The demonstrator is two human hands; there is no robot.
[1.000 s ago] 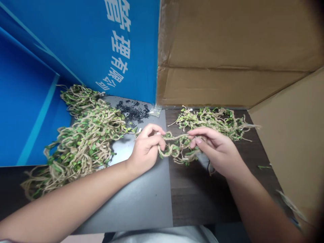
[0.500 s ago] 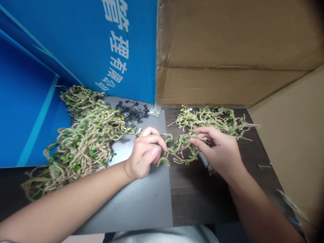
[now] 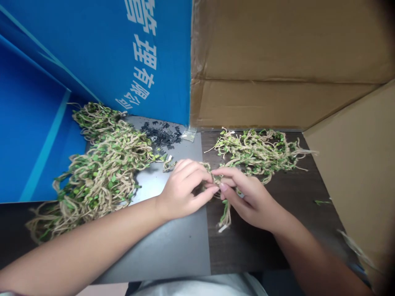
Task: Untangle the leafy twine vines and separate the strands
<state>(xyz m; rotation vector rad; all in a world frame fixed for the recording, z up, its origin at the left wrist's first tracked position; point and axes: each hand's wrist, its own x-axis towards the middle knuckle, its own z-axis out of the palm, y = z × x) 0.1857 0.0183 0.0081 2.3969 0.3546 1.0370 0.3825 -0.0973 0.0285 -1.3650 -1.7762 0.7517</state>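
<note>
A strand of twine garland with small green leaves (image 3: 226, 209) is held between my two hands over the seam of the grey and dark surfaces. My left hand (image 3: 187, 187) pinches it from the left, thumb and fingers closed. From the right, my right hand (image 3: 243, 195) grips the same strand, its fingertips nearly touching the left ones. The part between the fingertips is mostly hidden. One end with a pale tip hangs below the hands. Behind my right hand lies a smaller heap of leafy twine (image 3: 262, 152).
A large pile of leafy twine (image 3: 108, 168) lies on the left. Small black plastic pieces (image 3: 163, 133) are scattered on the grey sheet (image 3: 166, 250). A blue printed panel (image 3: 101, 49) and a cardboard box (image 3: 277, 53) stand behind. A loose green sprig (image 3: 321, 202) lies far right.
My right hand has moved left and a little down, up to my left hand. My left hand's fingers have closed in on the strand, and its pale-tipped end now hangs lower.
</note>
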